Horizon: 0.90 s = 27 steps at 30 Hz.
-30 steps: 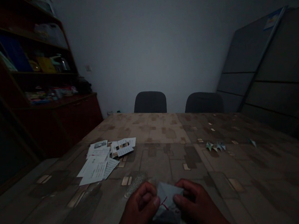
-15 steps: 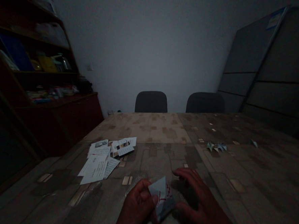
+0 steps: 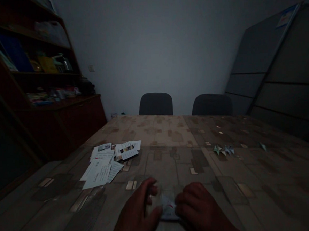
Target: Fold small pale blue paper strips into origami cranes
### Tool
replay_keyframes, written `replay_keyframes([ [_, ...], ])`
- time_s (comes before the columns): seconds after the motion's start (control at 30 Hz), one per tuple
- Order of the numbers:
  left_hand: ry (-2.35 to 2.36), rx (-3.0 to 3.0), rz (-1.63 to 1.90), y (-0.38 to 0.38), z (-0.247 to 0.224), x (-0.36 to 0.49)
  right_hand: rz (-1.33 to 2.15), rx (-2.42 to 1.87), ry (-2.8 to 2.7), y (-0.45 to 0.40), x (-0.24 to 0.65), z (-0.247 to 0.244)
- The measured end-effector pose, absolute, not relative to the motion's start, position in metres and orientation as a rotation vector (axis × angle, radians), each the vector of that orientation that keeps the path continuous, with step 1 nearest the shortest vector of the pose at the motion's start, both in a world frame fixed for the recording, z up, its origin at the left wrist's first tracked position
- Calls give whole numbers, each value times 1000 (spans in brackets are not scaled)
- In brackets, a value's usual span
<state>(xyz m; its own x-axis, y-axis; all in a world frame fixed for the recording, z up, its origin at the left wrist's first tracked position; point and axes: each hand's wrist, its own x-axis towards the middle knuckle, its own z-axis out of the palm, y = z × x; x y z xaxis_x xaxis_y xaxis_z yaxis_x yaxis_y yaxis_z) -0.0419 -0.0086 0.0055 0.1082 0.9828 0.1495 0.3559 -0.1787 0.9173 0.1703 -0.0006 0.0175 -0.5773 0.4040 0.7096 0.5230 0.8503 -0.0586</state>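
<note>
On our desk [image 3: 168,170], a pile of printed sheets [image 3: 101,167] lies toward the left edge, small folded paper pieces [image 3: 223,150] sit toward the right edge with a single piece [image 3: 262,146] farther right, and two chairs [image 3: 155,104] stand behind the far edge. The folded paper [image 3: 168,207] is toward the near edge, between our hands, which hide its sides. Our left hand [image 3: 140,208] has its fingers parted from the thumb, thumb by the paper; our right hand [image 3: 199,207] curls its fingers at the other side, grip unclear. Half a second ago the paper stood tilted, right fingers spread away; now it looks flatter.
</note>
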Motion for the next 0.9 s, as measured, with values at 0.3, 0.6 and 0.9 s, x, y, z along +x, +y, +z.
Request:
replay_keyframes([
  [0.3,909,2700,760,-7,-13,-54,-11,-738,-2515,-4,180,11],
  [0.6,1041,2877,751,-12,0,-34,53,-695,-2545,-4,180,10],
  [0.9,1000,3083,610,-14,-6,-43,32,-724,-2688,-6,183,21],
])
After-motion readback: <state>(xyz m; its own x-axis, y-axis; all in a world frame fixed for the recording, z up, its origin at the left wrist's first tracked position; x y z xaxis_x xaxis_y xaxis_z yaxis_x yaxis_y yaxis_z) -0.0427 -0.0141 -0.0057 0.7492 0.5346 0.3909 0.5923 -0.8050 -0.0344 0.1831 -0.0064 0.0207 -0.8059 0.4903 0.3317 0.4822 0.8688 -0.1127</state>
